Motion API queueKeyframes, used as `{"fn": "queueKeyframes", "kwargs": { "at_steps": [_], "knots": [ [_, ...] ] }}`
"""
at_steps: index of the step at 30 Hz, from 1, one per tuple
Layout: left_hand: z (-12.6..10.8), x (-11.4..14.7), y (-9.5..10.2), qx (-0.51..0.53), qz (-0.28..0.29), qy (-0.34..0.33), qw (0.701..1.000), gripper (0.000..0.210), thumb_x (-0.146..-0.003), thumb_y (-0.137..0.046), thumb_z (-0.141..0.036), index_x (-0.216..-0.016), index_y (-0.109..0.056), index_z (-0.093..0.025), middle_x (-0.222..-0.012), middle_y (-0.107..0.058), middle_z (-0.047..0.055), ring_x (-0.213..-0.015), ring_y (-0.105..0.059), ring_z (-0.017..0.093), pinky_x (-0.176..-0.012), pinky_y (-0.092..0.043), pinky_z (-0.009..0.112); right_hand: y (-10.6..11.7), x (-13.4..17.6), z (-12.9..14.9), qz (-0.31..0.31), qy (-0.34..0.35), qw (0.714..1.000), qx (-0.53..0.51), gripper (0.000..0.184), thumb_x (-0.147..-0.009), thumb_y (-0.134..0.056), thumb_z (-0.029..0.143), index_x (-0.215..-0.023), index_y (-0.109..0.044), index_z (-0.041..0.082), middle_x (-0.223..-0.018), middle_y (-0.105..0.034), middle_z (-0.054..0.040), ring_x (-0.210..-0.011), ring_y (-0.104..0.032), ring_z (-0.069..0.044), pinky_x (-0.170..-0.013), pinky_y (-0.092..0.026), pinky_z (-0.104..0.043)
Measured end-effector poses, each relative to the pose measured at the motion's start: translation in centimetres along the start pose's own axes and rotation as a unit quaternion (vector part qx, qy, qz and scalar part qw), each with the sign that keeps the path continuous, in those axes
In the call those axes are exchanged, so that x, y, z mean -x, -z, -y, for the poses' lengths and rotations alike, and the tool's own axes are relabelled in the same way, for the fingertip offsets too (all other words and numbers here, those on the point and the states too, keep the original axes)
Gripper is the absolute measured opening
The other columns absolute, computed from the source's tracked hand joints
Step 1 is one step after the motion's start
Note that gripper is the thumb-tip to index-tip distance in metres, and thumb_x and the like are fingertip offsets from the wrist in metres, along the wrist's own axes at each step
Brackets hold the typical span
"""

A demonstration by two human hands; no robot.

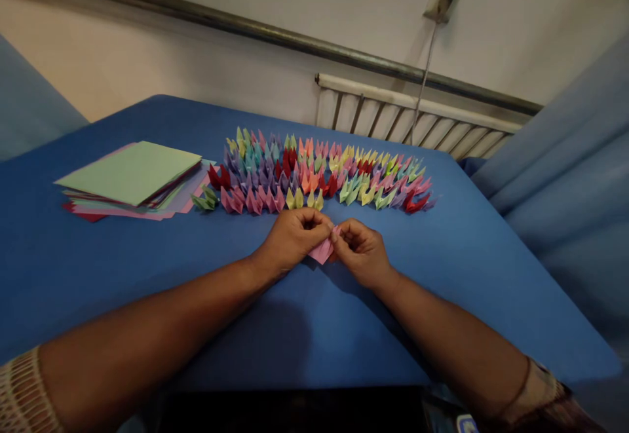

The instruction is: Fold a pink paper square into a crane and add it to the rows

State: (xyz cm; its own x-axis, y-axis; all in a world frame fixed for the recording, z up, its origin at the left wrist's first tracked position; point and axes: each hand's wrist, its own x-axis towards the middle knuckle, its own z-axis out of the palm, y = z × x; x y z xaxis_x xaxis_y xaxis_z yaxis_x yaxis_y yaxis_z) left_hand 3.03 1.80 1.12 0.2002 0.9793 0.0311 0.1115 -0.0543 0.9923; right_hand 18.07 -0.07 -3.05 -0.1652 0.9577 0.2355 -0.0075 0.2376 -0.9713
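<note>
A small pink folded paper (322, 251) is held between my two hands just above the blue table, in front of the rows of folded paper pieces. My left hand (297, 236) pinches its left and upper side between thumb and fingers. On the other side, my right hand (361, 249) grips the top right edge with thumb and forefinger. The fingers cover part of the paper, so its full shape is hidden. Beyond the hands stand several rows of origami paper cranes (309, 181) in pink, purple, red, yellow, green and blue.
To the left lies a stack of square coloured paper (135, 174), a pale green sheet on top. The blue table (491, 276) reaches back to a wall with a radiator (393, 109) and a metal pipe (275, 33). A blue curtain (570, 158) hangs at the right.
</note>
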Motion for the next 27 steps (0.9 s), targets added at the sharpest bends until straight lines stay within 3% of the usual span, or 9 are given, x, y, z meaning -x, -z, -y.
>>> {"fn": "queueKeyframes", "kwargs": {
  "at_steps": [5, 11, 14, 17, 21, 27],
  "knots": [
    [0.29, -0.1, 0.0, 0.027, 0.008, 0.019, 0.999, 0.032, -0.077, -0.066, -0.044, -0.063, -0.064, -0.014, -0.061, -0.058, -0.002, -0.058, -0.05, 0.01, -0.057, -0.039, 0.023, 0.03, -0.2, 0.24, -0.017, -0.012, 1.0, -0.018, 0.03, -0.083, -0.065, 0.047, -0.074, -0.053, 0.022, -0.058, -0.062, 0.0035, -0.049, -0.059, -0.011, -0.05, -0.049, -0.024],
    [0.33, -0.21, 0.17, 0.023, 0.025, 0.017, 0.999, 0.025, -0.068, -0.074, -0.038, -0.068, -0.066, -0.014, -0.065, -0.061, -0.001, -0.06, -0.051, 0.011, -0.057, -0.04, 0.023, 0.03, -0.07, -0.01, -0.004, -0.008, 1.0, -0.006, 0.026, -0.086, -0.063, 0.044, -0.076, -0.054, 0.022, -0.057, -0.061, 0.0039, -0.048, -0.057, -0.011, -0.049, -0.046, -0.024],
    [0.24, -0.25, 0.21, 0.009, 0.014, 0.023, 1.0, 0.028, -0.074, -0.069, -0.04, -0.063, -0.064, -0.015, -0.061, -0.059, -0.001, -0.058, -0.05, 0.011, -0.057, -0.039, 0.023, 0.04, -0.01, -0.06, 0.005, -0.012, 1.0, -0.01, 0.024, -0.087, -0.063, 0.042, -0.077, -0.054, 0.022, -0.058, -0.062, 0.0033, -0.049, -0.058, -0.012, -0.05, -0.047, -0.025],
    [0.25, -0.31, 0.28, 0.029, 0.022, 0.03, 0.999, 0.031, -0.079, -0.063, -0.044, -0.069, -0.066, -0.015, -0.067, -0.061, 0.0, -0.063, -0.053, 0.013, -0.059, -0.041, 0.024, 0.15, -0.22, 0.18, -0.029, -0.021, 0.999, -0.011, 0.028, -0.084, -0.065, 0.046, -0.074, -0.054, 0.022, -0.058, -0.063, 0.0032, -0.049, -0.059, -0.012, -0.049, -0.047, -0.025],
    [0.55, -0.4, 0.36, 0.048, 0.051, 0.026, 0.997, 0.027, -0.075, -0.071, -0.041, -0.073, -0.065, -0.015, -0.068, -0.059, -0.001, -0.061, -0.051, 0.011, -0.057, -0.04, 0.022, 0.35, -0.7, 0.44, -0.081, -0.025, 0.996, -0.025, 0.033, -0.079, -0.068, 0.052, -0.074, -0.054, 0.022, -0.057, -0.061, 0.0043, -0.047, -0.058, -0.012, -0.048, -0.049, -0.025],
    [0.97, -0.51, 0.32, 0.053, 0.056, 0.029, 0.997, 0.029, -0.074, -0.072, -0.04, -0.071, -0.061, -0.014, -0.065, -0.056, -0.002, -0.059, -0.047, 0.009, -0.054, -0.038, 0.02, 0.33, -0.72, 0.29, -0.081, -0.017, 0.996, -0.034, 0.03, -0.081, -0.069, 0.047, -0.076, -0.057, 0.021, -0.059, -0.062, 0.0041, -0.048, -0.06, -0.011, -0.048, -0.049, -0.023]
  ]
}}
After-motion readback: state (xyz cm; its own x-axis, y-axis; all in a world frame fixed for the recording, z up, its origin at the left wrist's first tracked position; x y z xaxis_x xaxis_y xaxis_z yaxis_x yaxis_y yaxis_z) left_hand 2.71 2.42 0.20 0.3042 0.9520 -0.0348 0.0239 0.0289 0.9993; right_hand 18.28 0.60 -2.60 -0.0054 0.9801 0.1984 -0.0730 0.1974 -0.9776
